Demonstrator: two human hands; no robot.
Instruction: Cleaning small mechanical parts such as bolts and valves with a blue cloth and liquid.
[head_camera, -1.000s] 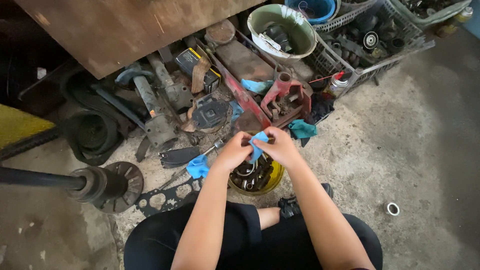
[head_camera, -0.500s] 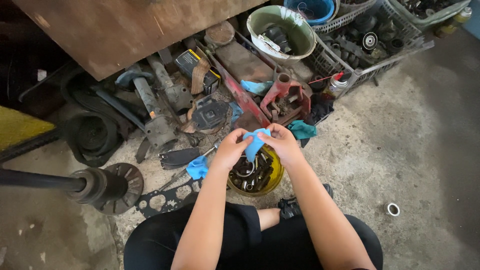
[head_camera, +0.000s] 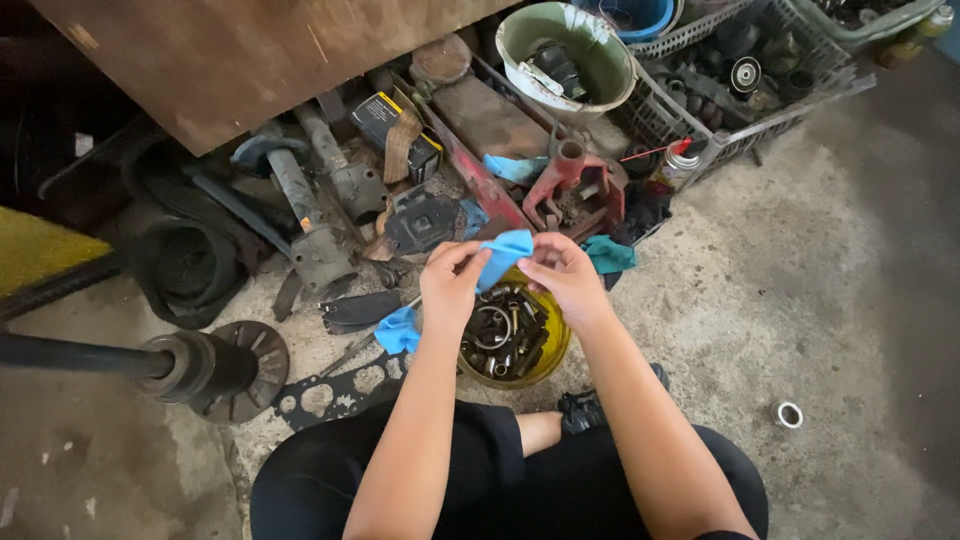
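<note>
I squat on a concrete floor. My left hand (head_camera: 452, 280) and my right hand (head_camera: 560, 275) are raised together above a yellow bowl (head_camera: 545, 358) filled with dark metal rings and small parts. Both hands pinch a light blue rubber glove (head_camera: 503, 254), which hangs stretched between the fingertips. A second blue glove (head_camera: 398, 330) lies on the floor just left of the bowl.
Greasy car parts crowd the floor ahead: a red metal bracket (head_camera: 575, 190), a brake disc on an axle (head_camera: 240, 365), a flat gasket (head_camera: 330, 392), rubber belts (head_camera: 190, 265). A green bucket (head_camera: 590, 60) and wire baskets (head_camera: 740, 110) stand behind. A small white ring (head_camera: 789, 414) lies at right.
The hands have risen slightly, and the blue glove is spread wider between them than a second ago.
</note>
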